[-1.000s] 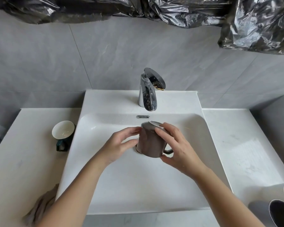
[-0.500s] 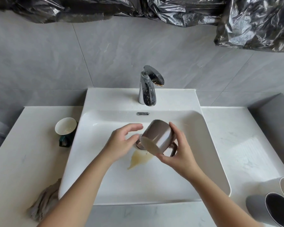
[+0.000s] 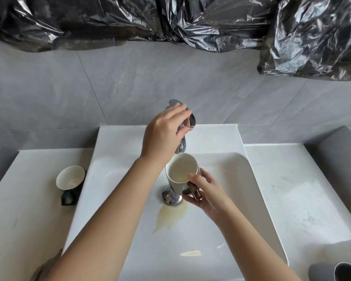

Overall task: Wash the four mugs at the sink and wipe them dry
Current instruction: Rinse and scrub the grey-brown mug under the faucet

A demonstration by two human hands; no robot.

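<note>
The mug hangs over the sink (image 3: 231, 209), and here's the switch. The left hand (image 3: 164, 136) has let go of it and gone up to the faucet (image 3: 192, 120), fingers closed over the lever, though no water shows yet. The right hand (image 3: 207, 193) grips the handle, and the mug (image 3: 180, 171) is tipped back upright under the spout. The dregs are out, a tan puddle (image 3: 168, 217) by the drain. Rinsing looks next.

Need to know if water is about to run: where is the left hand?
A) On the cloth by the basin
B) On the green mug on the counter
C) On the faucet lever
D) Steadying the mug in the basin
C: the left hand is up on the faucet lever, while the right hand alone holds the mug under the spout.
</note>
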